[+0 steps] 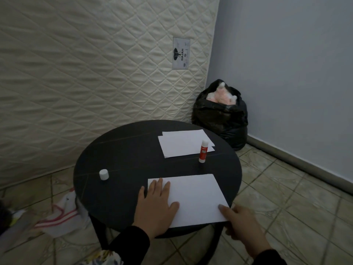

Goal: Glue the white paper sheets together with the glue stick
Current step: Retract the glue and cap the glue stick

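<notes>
- Left hand lies flat, fingers straight, pressing the white paper sheet at lower centre of the round black counter.
- Right hand pinches its lower-right corner; smooth outward to seal.
- Uncapped red-and-white glue stick stands mid-frame.

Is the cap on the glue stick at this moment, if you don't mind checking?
No, the white cap stands by itself on the round black table, well apart from the upright glue stick beside the far paper sheets.

Both hands hold down the near paper sheet
</notes>
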